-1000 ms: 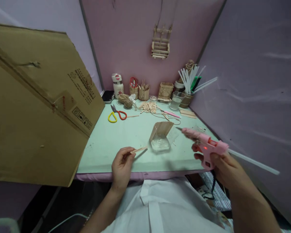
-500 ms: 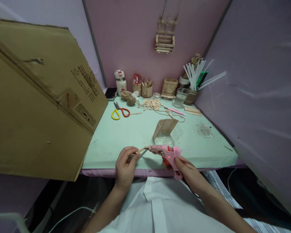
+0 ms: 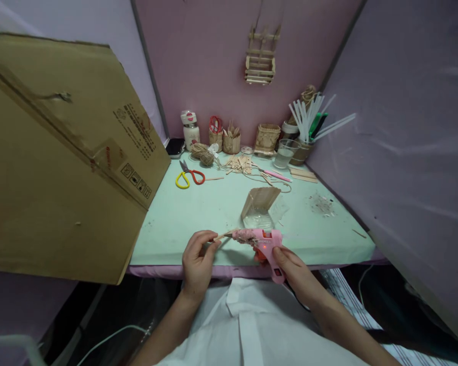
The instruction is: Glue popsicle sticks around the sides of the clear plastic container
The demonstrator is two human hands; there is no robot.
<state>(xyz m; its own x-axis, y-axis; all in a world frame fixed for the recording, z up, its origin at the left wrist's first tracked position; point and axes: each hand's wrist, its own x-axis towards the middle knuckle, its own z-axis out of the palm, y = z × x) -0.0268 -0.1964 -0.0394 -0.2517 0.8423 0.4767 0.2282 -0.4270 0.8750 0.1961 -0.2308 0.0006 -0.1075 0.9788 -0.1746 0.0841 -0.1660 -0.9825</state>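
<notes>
At the table's front edge, my left hand (image 3: 199, 262) pinches a thin wooden craft stick (image 3: 222, 236) between thumb and fingers. My right hand (image 3: 292, 267) is wrapped round the handle of a pink hot glue gun (image 3: 266, 246), whose small red light is lit. The gun points left, with its nozzle at the stick; whether it touches is too small to tell. Just behind the gun stands a small piece made of wooden sticks (image 3: 261, 199), an upright panel on a clear base (image 3: 257, 219).
A large cardboard sheet (image 3: 68, 168) leans at the left. Scissors (image 3: 190, 175), twine (image 3: 206, 156), loose sticks (image 3: 239, 163), a pink pen-like tool (image 3: 277, 176) and a cup of liquid (image 3: 284, 154) lie farther back. White glue sticks (image 3: 303, 114) stand in a pot. Scraps (image 3: 322, 205) lie right.
The glue gun has shifted slightly left along the stick, with my right hand following. My left hand has stayed in nearly the same place.
</notes>
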